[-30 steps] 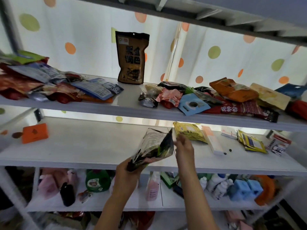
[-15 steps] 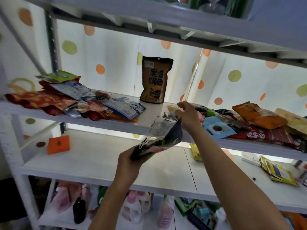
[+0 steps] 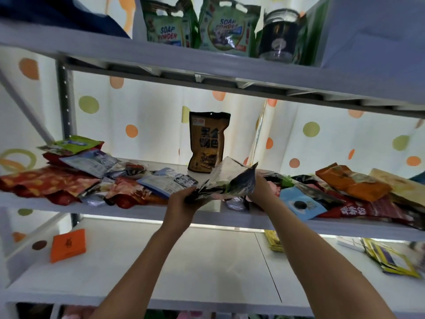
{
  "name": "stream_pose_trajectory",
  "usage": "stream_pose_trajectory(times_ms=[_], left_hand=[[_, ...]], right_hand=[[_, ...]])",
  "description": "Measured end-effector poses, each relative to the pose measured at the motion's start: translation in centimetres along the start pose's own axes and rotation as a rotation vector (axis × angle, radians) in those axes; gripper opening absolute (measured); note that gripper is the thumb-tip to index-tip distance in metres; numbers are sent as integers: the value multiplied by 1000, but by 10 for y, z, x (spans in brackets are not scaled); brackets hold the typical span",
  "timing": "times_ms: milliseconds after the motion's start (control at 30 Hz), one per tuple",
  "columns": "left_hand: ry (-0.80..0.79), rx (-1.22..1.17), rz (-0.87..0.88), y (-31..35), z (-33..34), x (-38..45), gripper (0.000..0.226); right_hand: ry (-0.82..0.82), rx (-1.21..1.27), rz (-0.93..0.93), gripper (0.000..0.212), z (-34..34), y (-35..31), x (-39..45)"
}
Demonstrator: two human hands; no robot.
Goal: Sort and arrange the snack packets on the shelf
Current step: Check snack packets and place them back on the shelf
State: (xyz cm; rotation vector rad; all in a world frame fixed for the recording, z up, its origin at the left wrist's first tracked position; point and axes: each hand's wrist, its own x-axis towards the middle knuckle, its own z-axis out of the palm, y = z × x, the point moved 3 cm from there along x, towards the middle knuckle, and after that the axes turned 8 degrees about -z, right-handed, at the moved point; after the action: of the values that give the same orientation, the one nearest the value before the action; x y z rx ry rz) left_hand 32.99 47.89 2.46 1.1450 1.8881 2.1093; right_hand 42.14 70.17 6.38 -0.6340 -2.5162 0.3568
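A silver, black and green snack packet is held by both hands just above the front of the middle shelf. My left hand grips its lower left end. My right hand grips its right edge. Behind it a dark brown pouch stands upright at the back of the shelf. A heap of red, blue and green packets lies flat on the left. Another heap with an orange packet and a light blue packet lies on the right.
The top shelf carries two soap powder bags and a glass jar. The lower shelf holds an orange card at the left and yellow packets at the right. A metal upright stands at the left.
Both hands have raised the silver packet from the lower shelf level up to the middle shelf. My right hand moved from the yellow packets onto the packet's right edge. The view tilted upward.
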Motion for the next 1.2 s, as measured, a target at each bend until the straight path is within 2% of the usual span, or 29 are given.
stream_pose_trajectory(times_ms=[67, 167, 333, 500, 600, 700, 767, 833, 933, 1033, 1100, 1200], left_hand=[[11, 35, -87, -12, -2, 6, 27], [84, 48, -103, -24, -4, 15, 23], [119, 8, -159, -38, -11, 29, 27], [85, -43, -182, -46, -6, 28, 36], [78, -115, -193, -46, -4, 30, 34], [80, -181, -223, -47, -3, 32, 37], [83, -160, -229, -49, -3, 32, 37], [83, -157, -229, -50, -4, 32, 37], [99, -97, -211, -55, -5, 34, 38], [120, -21, -196, -62, -6, 35, 43], [109, -27, -208, -65, -6, 36, 38], [86, 14, -213, -62, -6, 37, 40]], right_hand=[[-5, -1, 23, 28, 1, 3, 2], [-25, -19, 47, 38, 2, 5, 5], [-77, -37, 38, 53, 11, 6, 20], [-152, -85, 64, 68, 25, 7, 44], [-227, -187, 51, 66, 32, 5, 55], [-306, -260, 33, 50, 37, 0, 59], [-319, -361, -14, 43, 44, 7, 68], [-354, -430, -45, 48, 56, 27, 83], [-400, -453, -78, 43, 45, 25, 81], [-383, -494, -120, 36, 35, 18, 76], [-362, -536, -127, 32, 37, 17, 75], [-306, -600, -148, 34, 43, 16, 72]])
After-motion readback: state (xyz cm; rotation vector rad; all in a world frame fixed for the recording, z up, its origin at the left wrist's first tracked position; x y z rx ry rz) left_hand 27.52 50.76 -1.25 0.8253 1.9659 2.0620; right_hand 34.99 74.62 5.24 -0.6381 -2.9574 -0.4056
